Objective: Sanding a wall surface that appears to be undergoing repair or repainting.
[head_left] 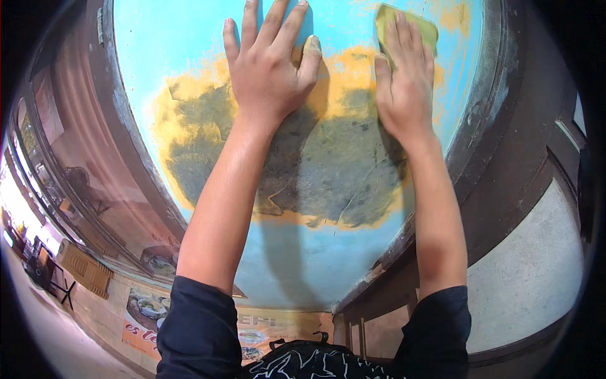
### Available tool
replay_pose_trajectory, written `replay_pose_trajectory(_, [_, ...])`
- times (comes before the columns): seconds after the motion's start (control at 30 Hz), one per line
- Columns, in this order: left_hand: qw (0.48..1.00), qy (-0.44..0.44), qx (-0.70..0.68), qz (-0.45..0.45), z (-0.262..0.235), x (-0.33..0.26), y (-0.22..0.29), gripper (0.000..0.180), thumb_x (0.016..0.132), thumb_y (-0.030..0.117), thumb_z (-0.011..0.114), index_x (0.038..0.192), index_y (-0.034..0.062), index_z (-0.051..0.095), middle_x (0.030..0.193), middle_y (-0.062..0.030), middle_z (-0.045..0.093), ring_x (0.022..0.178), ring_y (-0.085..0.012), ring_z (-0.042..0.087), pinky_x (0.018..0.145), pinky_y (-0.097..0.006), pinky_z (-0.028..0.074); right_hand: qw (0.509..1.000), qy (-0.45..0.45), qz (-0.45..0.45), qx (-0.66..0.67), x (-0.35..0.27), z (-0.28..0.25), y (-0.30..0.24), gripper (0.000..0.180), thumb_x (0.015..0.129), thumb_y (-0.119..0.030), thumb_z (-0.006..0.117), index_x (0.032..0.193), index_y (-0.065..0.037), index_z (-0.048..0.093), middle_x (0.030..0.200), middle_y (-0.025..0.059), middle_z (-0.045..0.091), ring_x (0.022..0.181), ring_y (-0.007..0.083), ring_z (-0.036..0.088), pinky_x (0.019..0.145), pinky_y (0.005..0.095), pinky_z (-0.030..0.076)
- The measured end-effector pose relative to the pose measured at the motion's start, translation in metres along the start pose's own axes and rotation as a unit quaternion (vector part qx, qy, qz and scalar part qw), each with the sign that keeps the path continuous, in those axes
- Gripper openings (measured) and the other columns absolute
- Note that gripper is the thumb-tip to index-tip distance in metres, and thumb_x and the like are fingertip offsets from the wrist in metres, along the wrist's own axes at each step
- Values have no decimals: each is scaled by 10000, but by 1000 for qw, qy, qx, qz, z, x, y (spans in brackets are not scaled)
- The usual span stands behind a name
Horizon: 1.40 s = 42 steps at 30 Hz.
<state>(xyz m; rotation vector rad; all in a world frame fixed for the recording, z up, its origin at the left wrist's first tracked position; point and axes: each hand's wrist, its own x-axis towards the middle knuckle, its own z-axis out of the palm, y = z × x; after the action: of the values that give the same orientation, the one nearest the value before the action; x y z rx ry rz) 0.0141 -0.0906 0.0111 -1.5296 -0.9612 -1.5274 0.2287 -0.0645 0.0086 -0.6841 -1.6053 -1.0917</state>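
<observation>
A light-blue painted panel (353,265) fills the middle of the view, framed in dark wood. It has a large worn patch (344,161), dark grey inside and orange-yellow around its edge. My left hand (271,69) lies flat on the blue surface at the patch's upper edge, fingers spread and holding nothing. To the upper right, my right hand (407,82) presses a yellow-green sheet of sandpaper (431,28) flat against the panel, its fingers stretched over the sheet. The palm hides part of the sheet, and this hand is slightly blurred.
Dark wooden frame pieces (483,107) run along the panel's right side. Glass with a pinkish curtain (95,126) is on the left. Lower down are a printed banner (148,316), a brown slatted piece of furniture (85,268) and a pale wall section (527,271).
</observation>
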Motion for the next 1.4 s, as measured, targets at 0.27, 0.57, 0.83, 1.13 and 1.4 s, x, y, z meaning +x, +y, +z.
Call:
replay_pose_trajectory(0.27, [1000,12,18,9,5,-1,2,539,938,277,583,1448,104,595,1612,-93,463,1545,-391,301,1240,-616,177,999,-34,25,-3,-42,-4,-22,596,1054,-270,510,1597,-73,365,1682,101,325,1559,320,271,1255,527,208])
replay_pose_trajectory(0.57, [1000,0,12,-5,0,0,17,523,945,265,570,1438,96,603,1596,-104,483,1536,-396,321,1236,-618,186,996,-48,64,50,30,-20,-26,566,1080,-263,408,1554,45,387,1627,246,368,1534,435,274,1260,533,176])
replay_pose_trajectory(0.83, [998,54,27,-1,8,-4,4,530,956,209,521,1467,78,576,1616,-105,458,1541,-386,320,1239,-604,190,999,-43,6,-8,-36,1,-39,551,1038,-256,522,1534,-30,446,1662,119,353,1539,330,310,1232,557,230])
replay_pose_trajectory(1.13, [998,39,47,-10,2,1,1,543,947,203,526,1472,73,572,1609,-107,468,1529,-388,341,1240,-600,186,996,-66,49,43,38,-11,-46,592,1084,-308,397,1576,20,362,1650,227,332,1548,388,267,1259,527,190])
replay_pose_trajectory(1.4, [998,38,40,-5,2,-1,-1,556,936,207,530,1475,72,565,1617,-113,454,1546,-379,306,1248,-605,158,998,-63,-7,1,-24,4,-57,592,1007,-246,571,1542,-37,428,1654,120,366,1529,321,331,1228,547,239])
